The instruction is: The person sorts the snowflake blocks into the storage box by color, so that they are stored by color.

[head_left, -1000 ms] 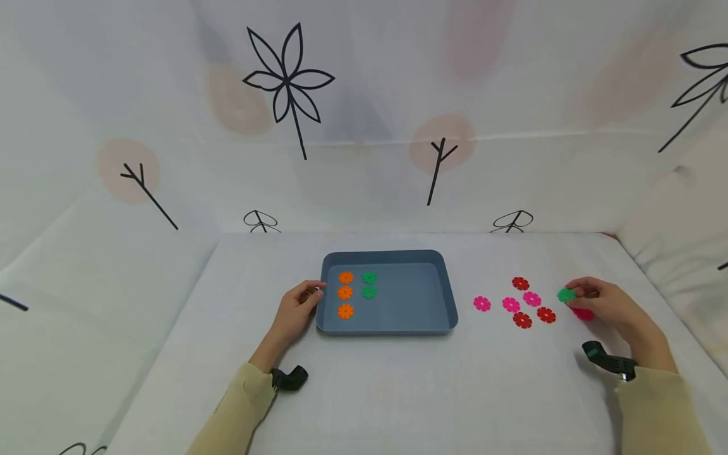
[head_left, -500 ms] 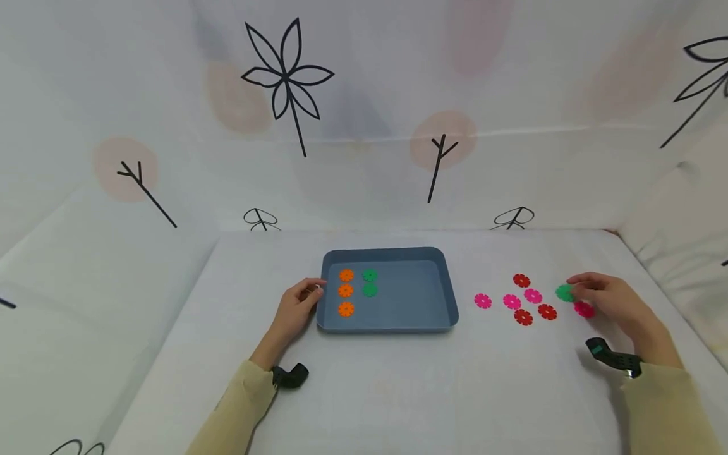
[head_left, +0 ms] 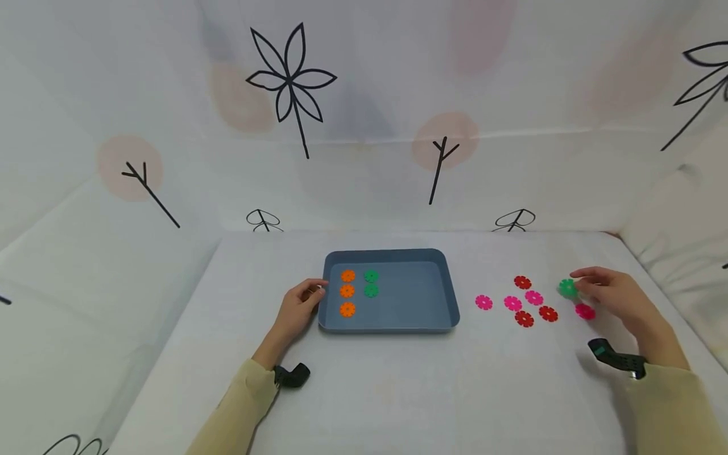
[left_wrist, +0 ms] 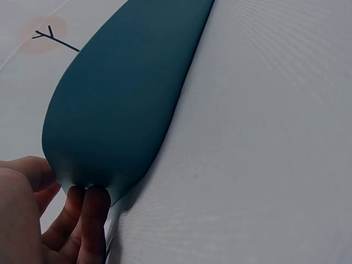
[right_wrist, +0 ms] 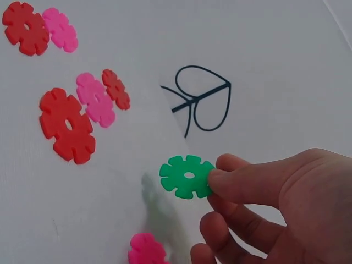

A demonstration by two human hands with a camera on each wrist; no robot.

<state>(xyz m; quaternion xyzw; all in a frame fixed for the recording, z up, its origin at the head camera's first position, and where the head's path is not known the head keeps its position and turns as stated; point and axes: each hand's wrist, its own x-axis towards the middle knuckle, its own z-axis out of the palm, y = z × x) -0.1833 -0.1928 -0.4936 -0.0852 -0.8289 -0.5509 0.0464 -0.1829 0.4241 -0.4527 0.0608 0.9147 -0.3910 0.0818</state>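
Observation:
My right hand [head_left: 617,297] pinches a green flower-shaped disc [right_wrist: 184,176] between thumb and index finger. The disc is raised above the white tabletop, and its shadow falls below it in the right wrist view. A pink disc [head_left: 585,311] lies just under that hand. My left hand [head_left: 292,309] holds the left end of a blue-grey tray [head_left: 412,297]; in the left wrist view its fingertips [left_wrist: 96,195] press against the tray's outer wall. Inside the tray, a column of three orange discs [head_left: 347,291] stands beside two green discs [head_left: 371,276].
Between tray and right hand, several pink and red discs lie loose, among them a red disc [head_left: 524,318] and a pink disc [head_left: 484,302]. A patterned white cloth [head_left: 364,183] hangs behind the table. Black wrist straps [head_left: 617,360] sit on both arms.
My right hand has lifted the green disc off the table, up and slightly away from the pink disc, which now shows fully. The left hand and tray stay put.

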